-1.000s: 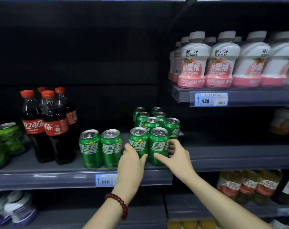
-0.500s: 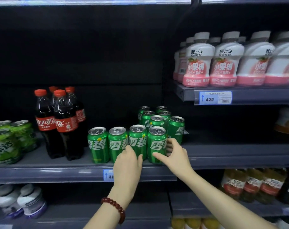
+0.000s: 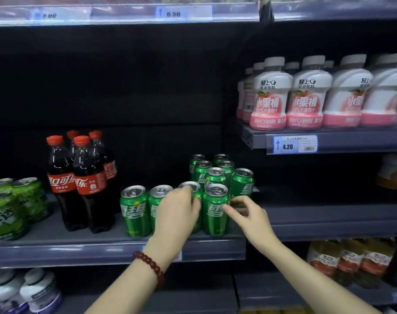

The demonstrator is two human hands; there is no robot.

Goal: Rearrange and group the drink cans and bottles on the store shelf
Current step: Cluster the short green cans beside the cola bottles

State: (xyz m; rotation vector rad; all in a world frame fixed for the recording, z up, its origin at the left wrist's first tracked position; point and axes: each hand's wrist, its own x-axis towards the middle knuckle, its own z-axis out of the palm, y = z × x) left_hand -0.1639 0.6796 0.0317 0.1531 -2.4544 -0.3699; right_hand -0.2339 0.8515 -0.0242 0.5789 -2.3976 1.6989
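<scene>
Green aluminium soda cans (image 3: 215, 209) stand in a front row on the grey metal shelf (image 3: 102, 248). Full cans likely feel heavy, rigid and slick (take the sidewalls). The left hand (image 3: 176, 211) wraps the third can; the right hand (image 3: 249, 214), loosely curled, fingertips the fourth.

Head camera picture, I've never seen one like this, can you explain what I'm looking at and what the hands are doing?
There is no machine here. A camera worn on a person's head looks down at their two bare hands at a dark grey metal store shelf. On it stand green aluminium drink cans and dark cola bottles with red caps. The left hand, with a dark red bead bracelet, grips the third front can. The right hand touches the fourth front can.
</scene>
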